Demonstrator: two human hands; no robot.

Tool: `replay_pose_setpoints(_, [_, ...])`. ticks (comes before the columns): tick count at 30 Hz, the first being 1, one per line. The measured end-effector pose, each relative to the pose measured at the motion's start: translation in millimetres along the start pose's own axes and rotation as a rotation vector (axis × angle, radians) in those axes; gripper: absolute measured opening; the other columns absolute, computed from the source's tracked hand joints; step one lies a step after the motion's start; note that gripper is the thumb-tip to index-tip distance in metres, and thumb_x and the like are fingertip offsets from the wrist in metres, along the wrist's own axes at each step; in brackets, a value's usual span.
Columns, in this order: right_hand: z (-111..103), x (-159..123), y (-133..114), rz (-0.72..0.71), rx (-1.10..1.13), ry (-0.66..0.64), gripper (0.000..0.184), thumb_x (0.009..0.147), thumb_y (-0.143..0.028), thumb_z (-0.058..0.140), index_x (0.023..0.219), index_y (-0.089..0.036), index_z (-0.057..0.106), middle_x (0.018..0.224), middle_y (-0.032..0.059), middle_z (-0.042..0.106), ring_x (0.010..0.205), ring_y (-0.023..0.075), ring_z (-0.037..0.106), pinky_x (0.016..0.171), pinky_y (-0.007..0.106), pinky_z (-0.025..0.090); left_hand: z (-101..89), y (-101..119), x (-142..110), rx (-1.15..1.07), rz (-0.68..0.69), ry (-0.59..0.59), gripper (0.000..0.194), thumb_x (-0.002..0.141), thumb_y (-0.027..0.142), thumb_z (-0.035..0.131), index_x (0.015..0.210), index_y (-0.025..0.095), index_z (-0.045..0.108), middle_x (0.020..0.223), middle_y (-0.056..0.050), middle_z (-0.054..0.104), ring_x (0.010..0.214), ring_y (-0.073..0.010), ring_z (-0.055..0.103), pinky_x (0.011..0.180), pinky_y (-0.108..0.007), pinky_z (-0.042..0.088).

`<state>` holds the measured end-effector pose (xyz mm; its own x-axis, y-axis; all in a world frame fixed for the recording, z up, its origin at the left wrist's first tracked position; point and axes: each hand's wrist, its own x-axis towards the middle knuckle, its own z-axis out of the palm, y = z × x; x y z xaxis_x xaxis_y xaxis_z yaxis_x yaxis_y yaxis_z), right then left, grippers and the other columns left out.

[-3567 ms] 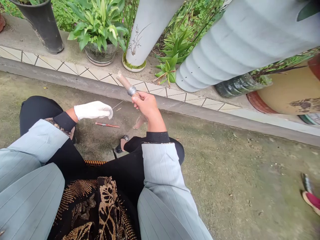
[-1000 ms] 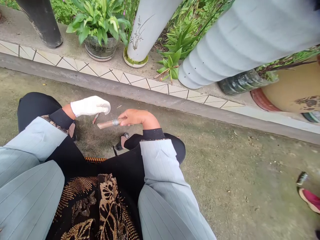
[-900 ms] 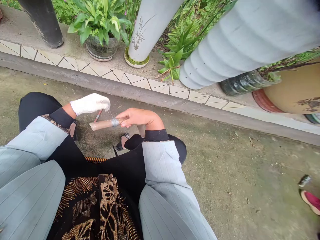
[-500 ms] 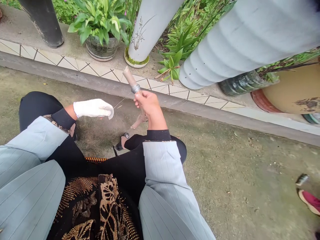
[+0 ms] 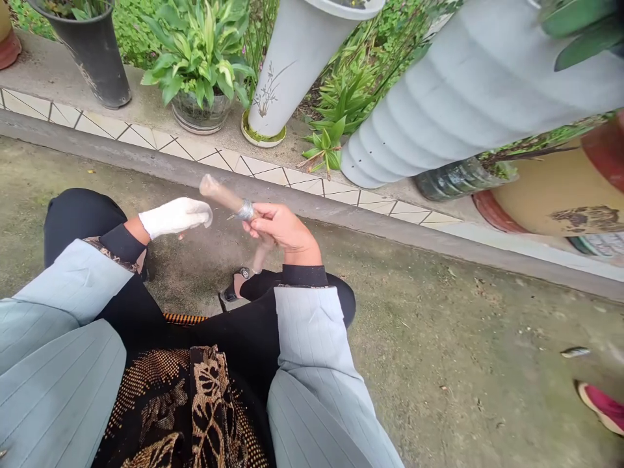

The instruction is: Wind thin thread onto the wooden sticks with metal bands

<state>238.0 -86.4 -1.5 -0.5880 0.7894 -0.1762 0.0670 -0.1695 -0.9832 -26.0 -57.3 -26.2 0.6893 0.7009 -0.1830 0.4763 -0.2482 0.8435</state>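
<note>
Since the stick tipped from 11 to 10 o'clock, its silver wrap sits nearer my left hand.
My right hand squeezes it shut; left fingers curl, maybe holding something, can't tell.

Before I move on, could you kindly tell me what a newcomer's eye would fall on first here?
Probably the white glove on the left hand, beside the bare right hand, which grips a stick wound with silvery wire. Next, perhaps, the big ribbed pot leaning large at upper right, and the red shoe at the right edge.
</note>
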Motion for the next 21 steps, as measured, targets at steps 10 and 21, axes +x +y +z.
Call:
replay_pose_setpoints(10, [25, 24, 37, 0.146, 0.108, 0.366, 0.034, 0.073, -0.048, 0.065, 0.081, -0.017, 0.056, 0.074, -0.0003, 0.055, 0.058, 0.0084, 0.046, 0.056, 0.023, 0.041, 34.9, -2, -3, 0.560, 0.026, -0.160, 0.033, 0.095, 0.033, 0.037, 0.089, 0.018, 0.066, 0.080, -0.004, 0.069, 0.069, -0.0158, 0.061, 0.062, -0.024, 0.040])
replay_pose_setpoints(21, [25, 31, 44, 0.481, -0.975, 0.052, 0.020, 0.083, -0.035, 0.060, 0.094, -0.021, 0.071, 0.088, 0.0061, 0.070, 0.076, 0.0165, 0.056, 0.061, 0.026, 0.030, 32.2, -10, -8, 0.914, 0.153, -0.058, 0.024, 0.089, 0.027, 0.046, 0.083, 0.018, 0.068, 0.066, -0.007, 0.065, 0.057, -0.0189, 0.059, 0.052, -0.027, 0.030])
